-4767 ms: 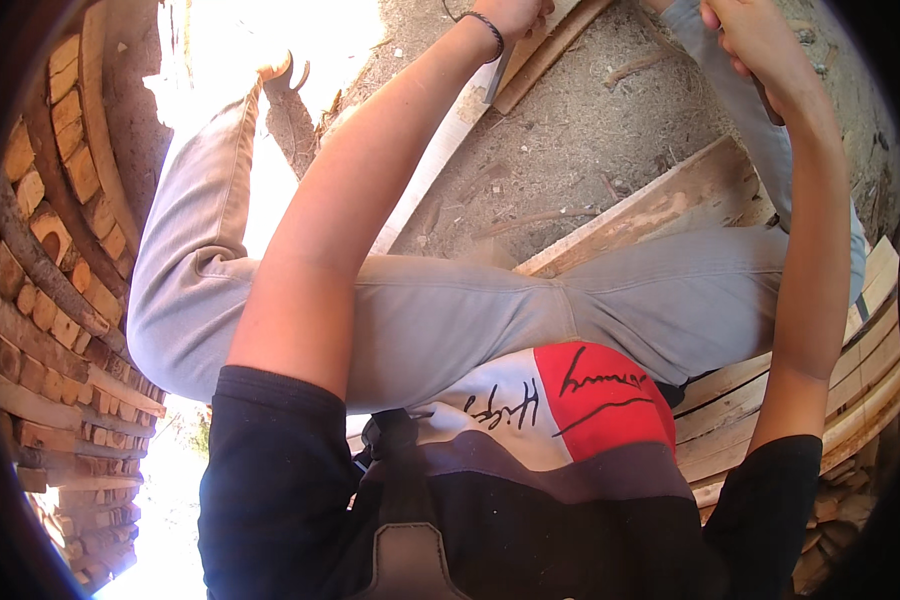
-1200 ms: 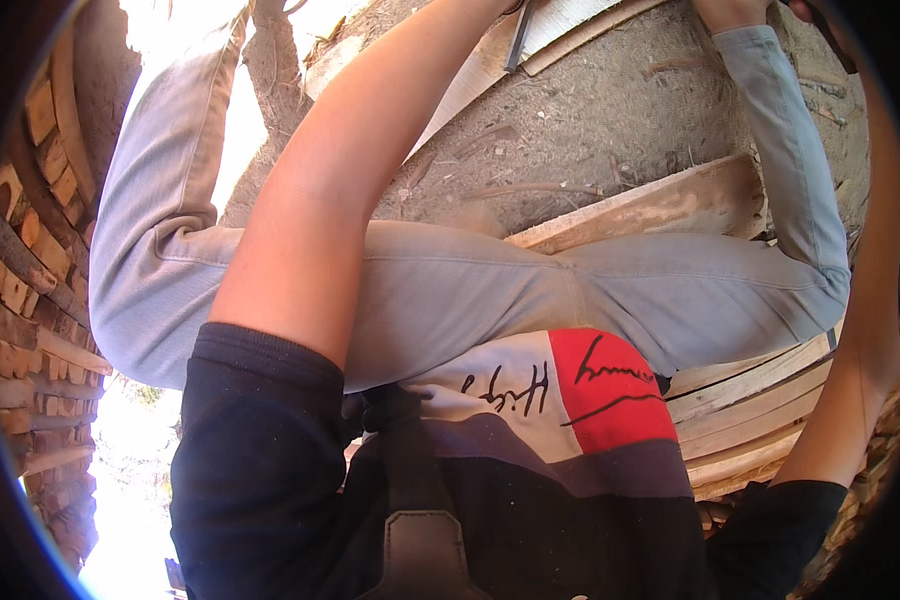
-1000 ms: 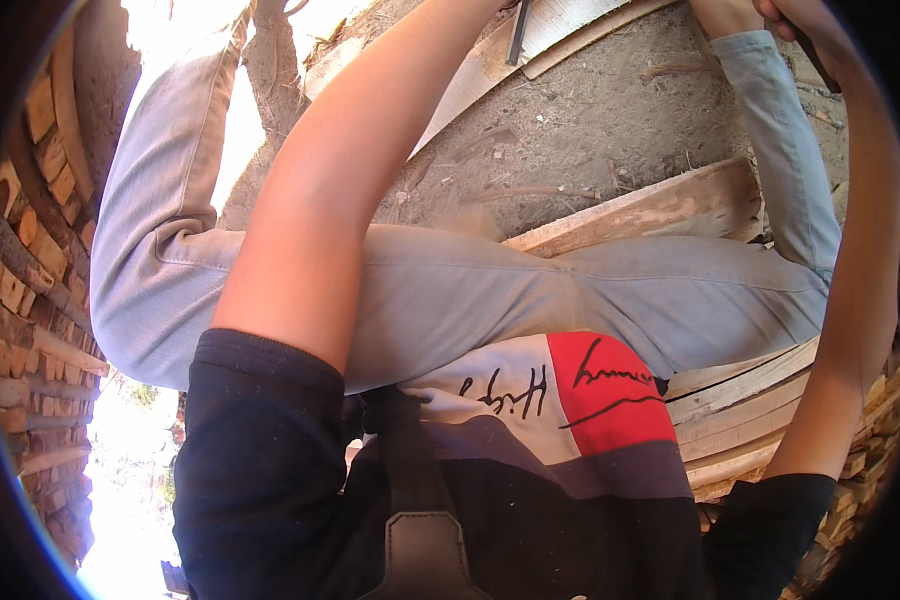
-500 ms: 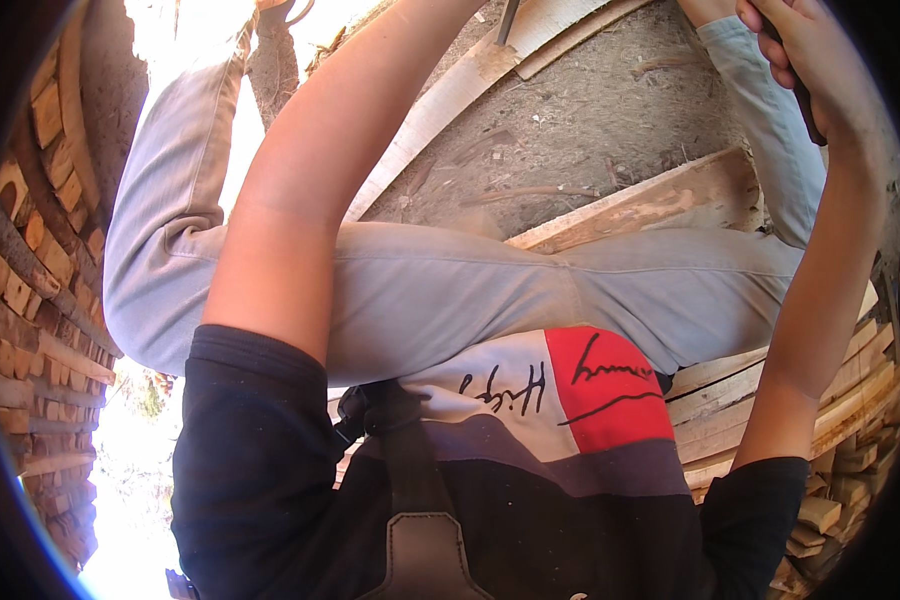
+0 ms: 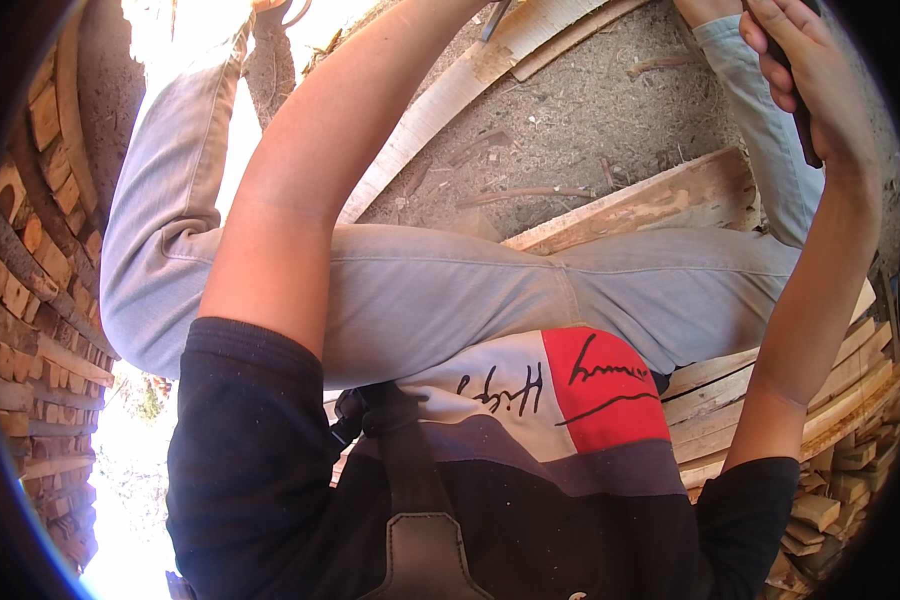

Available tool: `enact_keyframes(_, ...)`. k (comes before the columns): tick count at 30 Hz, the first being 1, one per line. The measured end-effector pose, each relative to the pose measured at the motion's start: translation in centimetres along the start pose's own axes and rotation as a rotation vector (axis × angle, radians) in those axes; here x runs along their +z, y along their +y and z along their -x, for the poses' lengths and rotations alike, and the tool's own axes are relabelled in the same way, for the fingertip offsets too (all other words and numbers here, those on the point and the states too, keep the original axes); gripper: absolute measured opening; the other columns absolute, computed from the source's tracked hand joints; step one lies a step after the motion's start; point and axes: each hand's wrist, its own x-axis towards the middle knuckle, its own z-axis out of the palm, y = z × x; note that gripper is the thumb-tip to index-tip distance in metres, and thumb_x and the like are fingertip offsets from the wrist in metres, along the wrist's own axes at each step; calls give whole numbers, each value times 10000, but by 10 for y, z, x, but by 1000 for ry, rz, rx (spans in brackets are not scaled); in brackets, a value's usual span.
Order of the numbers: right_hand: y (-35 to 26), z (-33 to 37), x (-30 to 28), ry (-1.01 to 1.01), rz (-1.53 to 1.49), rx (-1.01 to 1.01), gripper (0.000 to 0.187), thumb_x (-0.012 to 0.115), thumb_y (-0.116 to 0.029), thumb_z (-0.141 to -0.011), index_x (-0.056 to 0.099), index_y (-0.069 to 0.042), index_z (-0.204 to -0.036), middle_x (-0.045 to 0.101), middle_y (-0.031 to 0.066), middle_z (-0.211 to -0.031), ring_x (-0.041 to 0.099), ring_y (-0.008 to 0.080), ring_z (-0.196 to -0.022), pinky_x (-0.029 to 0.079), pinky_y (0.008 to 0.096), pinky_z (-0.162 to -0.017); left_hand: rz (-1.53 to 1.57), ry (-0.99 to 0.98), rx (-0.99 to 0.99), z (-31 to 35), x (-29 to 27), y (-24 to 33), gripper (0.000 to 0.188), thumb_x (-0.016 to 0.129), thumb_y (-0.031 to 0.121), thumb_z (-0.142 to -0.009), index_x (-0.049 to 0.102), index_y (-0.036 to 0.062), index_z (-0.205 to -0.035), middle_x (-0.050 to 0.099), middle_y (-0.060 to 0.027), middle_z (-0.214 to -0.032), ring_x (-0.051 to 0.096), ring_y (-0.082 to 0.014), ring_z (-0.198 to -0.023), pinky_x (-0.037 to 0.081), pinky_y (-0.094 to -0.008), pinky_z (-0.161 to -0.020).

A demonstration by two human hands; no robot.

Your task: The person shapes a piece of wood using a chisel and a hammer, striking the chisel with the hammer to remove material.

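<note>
My right hand [image 5: 815, 75] is at the top right, its fingers wrapped round a dark, narrow handle [image 5: 807, 135]. The handle's lower end sticks out by my wrist; the rest is cut off by the edge of the view. My left forearm reaches up and out of the top edge, so my left hand is hidden. Close to that wrist, the end of a thin dark metal piece [image 5: 493, 20] shows over a long pale plank [image 5: 425, 120]. What the metal piece belongs to cannot be made out.
A shorter piece of wood [image 5: 660, 200] lies on the dirt ground [image 5: 570, 130] in front of my bent legs [image 5: 450, 290]. Long boards [image 5: 720, 400] are stacked behind me on the right. Stacked wood [image 5: 40, 300] rises along the left.
My right hand has come slightly down and nearer, with the handle in it. The thin metal piece has shifted a little left and up, and tilts more.
</note>
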Motion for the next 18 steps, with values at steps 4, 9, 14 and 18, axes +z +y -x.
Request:
enact_keyframes(4,3,-1,-3,38,55,-50,404,445,-180,-1102,514,-26,-1469,519,-59,-696,415,23,-484,353,187,-413,83,-72,1,0,-2,-1,437,528,561,-1032,536,158,-863,444,52,-600,424,-81,-471,330,-268,-428)
enact_keyframes(9,5,-4,-8,105,117,-117,395,453,-175,-1098,531,-36,-1459,518,-57,-701,427,25,-500,366,189,-428,-129,-32,33,-1,4,-3,425,530,546,-1035,541,166,-846,417,62,-595,386,-75,-476,307,-271,-434)
enact_keyframes(14,4,-7,-2,93,194,-135,386,460,-169,-1094,549,-46,-1449,516,-56,-706,439,26,-517,380,191,-444,29,-109,27,-2,9,-4,422,534,535,-1034,553,153,-854,424,63,-595,392,-71,-483,302,-273,-434)
enact_keyframes(18,5,-4,2,167,353,-104,366,468,-131,-1080,593,-56,-1415,527,-53,-729,469,38,-570,414,200,-515,31,-111,35,-4,8,-4,417,533,528,-1037,564,148,-865,429,63,-596,397,-69,-484,301,-270,-433)
